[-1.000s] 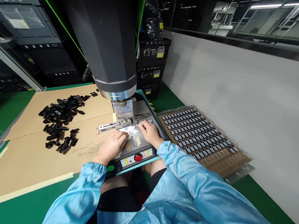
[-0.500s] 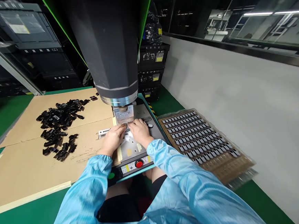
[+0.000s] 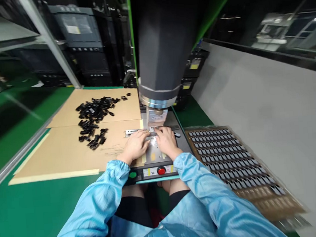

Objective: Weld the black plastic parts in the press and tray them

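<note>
Under the pale metal block (image 3: 157, 117) of a tall dark machine head (image 3: 158, 56), my two hands meet close together on a grey metal base plate (image 3: 157, 156). My left hand (image 3: 136, 145) has its fingers drawn together, tips at the left of a small light part below the block. From the right, my right hand (image 3: 166, 141) reaches to the same spot with fingers bent. What the fingertips pinch is too small and blurred to name. A slotted metal strip (image 3: 131, 132) pokes out beyond my left hand. A small light-grey piece (image 3: 177, 134) lies beside my right hand.
Black plastic parts (image 3: 94, 114) lie heaped on cardboard (image 3: 64, 149) at left. Green (image 3: 132, 175) and red (image 3: 161, 170) buttons sit on the base's front edge. Rows of grey pieces fill a tray (image 3: 280, 211) at right, before a white wall (image 3: 263, 99). Dark crates (image 3: 77, 30) stand behind.
The view has swung left, so everything sits further right. Both hands stay under the machine head; white pieces seen between them before are now mostly out of sight.
</note>
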`<state>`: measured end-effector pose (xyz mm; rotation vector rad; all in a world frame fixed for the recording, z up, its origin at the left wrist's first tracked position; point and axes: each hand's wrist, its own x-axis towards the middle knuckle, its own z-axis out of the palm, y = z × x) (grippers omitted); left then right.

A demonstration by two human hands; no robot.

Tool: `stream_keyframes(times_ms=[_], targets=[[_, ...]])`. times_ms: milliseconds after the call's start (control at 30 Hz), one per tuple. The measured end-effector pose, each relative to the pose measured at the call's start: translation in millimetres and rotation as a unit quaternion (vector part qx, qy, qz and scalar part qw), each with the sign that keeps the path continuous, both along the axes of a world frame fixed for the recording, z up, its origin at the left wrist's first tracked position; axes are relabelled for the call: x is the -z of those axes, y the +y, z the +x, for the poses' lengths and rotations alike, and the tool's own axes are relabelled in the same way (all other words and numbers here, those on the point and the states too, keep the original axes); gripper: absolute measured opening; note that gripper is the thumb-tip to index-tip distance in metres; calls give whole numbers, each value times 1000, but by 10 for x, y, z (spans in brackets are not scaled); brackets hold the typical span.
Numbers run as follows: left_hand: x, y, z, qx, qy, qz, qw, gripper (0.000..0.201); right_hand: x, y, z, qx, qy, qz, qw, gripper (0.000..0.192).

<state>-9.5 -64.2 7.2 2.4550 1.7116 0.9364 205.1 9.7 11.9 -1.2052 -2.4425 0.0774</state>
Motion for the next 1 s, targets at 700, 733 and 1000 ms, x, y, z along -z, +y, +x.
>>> stream_keyframes(times_ms=[700,733,1000], targets=[[435,-1127,-1475,-73,-126,-76,986,36,-6,-641,-1567,-196,19,-106,975,50],[428,-1140,-1496,-62,-137,-74,986,37,12,-658,-1585,-211,16,-108,971,51],[355,-1222,-1467,-237,-171,-80,953,31,190,-724,-1639,-243,23,-79,967,32]])
